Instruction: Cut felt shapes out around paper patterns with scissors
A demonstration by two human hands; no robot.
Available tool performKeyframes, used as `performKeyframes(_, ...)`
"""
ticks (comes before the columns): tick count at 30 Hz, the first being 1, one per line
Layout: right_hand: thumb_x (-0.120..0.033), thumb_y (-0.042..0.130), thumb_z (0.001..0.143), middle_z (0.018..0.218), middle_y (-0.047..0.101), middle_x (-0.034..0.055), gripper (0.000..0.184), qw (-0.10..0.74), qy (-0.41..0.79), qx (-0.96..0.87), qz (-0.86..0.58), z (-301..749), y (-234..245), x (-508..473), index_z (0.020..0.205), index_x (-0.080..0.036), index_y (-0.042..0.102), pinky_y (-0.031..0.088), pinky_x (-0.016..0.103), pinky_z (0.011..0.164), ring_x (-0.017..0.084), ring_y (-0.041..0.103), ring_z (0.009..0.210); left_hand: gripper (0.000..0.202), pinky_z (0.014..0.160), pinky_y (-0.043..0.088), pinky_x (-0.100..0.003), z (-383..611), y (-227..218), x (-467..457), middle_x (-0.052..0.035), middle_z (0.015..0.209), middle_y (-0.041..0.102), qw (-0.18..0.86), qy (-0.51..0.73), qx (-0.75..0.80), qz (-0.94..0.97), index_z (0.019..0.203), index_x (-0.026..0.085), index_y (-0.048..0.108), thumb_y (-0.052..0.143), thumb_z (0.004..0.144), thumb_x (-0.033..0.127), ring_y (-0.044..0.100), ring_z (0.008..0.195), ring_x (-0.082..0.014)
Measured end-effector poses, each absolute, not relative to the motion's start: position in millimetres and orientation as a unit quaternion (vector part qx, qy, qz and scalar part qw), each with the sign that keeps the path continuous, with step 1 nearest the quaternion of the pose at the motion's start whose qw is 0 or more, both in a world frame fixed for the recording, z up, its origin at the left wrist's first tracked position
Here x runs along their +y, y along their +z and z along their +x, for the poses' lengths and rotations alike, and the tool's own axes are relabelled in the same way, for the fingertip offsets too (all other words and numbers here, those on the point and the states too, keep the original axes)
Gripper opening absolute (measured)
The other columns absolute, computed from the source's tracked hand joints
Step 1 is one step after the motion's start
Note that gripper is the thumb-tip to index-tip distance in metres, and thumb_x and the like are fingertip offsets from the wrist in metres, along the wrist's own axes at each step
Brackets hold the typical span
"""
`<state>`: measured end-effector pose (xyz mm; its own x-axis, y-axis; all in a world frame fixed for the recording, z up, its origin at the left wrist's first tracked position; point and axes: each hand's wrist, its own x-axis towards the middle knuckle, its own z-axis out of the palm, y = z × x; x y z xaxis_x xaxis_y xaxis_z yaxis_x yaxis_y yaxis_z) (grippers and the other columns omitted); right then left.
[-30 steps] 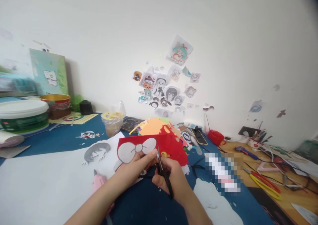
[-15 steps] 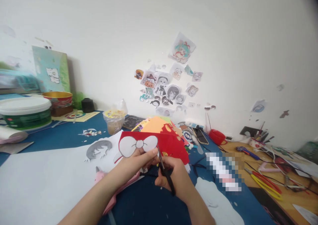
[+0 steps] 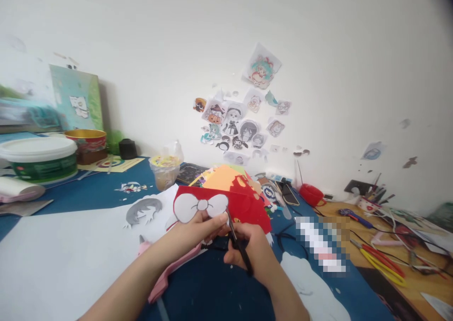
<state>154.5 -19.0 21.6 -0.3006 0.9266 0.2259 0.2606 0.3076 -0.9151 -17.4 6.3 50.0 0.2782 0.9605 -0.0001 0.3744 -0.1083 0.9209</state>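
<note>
Between the thumb and fingers of my left hand (image 3: pixel 212 223) is a white paper bow (image 3: pixel 186 207) with dark outlines, held together with red paper (image 3: pixel 244 210) behind it. My right hand (image 3: pixel 253 245) grips black-handled scissors (image 3: pixel 240 252), their blades pointing up at the bow's right edge beside my left thumb. How far the blades are apart is hard to make out. Under my left forearm lies a pink pouch-like thing (image 3: pixel 164 276), partly hidden. A grey paper hair cutout (image 3: pixel 143 211) rests on the large white sheet (image 3: pixel 67 259) to the left.
Coloured paper (image 3: pixel 221 177) is piled behind my hands. A plastic cup (image 3: pixel 165 172) and a white-lidded tub (image 3: pixel 38 158) stand further left. To the right are a white paper cutout (image 3: pixel 313 288), a red cup (image 3: pixel 311 195), yellow-and-red-handled scissors (image 3: pixel 384 264) and cables.
The whole view has shifted slightly, so everything appears a little further right. Both hands keep their holds, with the scissors still at the bow's right edge.
</note>
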Motion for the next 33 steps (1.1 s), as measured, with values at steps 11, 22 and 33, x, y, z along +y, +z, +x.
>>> performKeyframes(11,-0.058,0.075,0.053,0.059,0.049,-0.0016,0.059,0.422,0.398,-0.685,-0.441,152,27,-21,0.085,-0.01,0.065,0.034,0.021,0.049,0.012,0.043,0.055,0.05,0.07,0.04,-0.029,-19,59,2,0.0013,0.062,0.057,0.43,0.274,0.531,0.676,0.059,0.022,0.048,0.044,0.068,0.071,0.058,0.074,-0.0217)
performKeyframes(22,-0.058,0.069,0.062,0.06,0.047,-0.0026,0.049,0.412,0.399,-0.706,-0.416,154,24,-22,0.08,-0.013,0.06,0.032,0.021,0.05,0.011,0.042,0.055,0.046,0.07,0.039,-0.029,-13,64,-5,0.0007,0.063,0.058,0.382,0.297,0.567,0.667,0.056,0.023,0.049,0.044,0.07,0.067,0.056,0.073,-0.0219)
performKeyframes(33,-0.053,0.081,0.043,0.052,0.045,-0.0035,0.051,0.4,0.415,-0.653,-0.492,154,28,-24,0.062,-0.014,0.054,0.037,0.023,0.048,0.011,0.04,0.052,0.049,0.063,0.038,-0.029,-11,59,-2,0.0021,0.055,0.051,0.395,0.301,0.55,0.672,0.054,0.022,0.044,0.045,0.068,0.068,0.052,0.063,-0.0186)
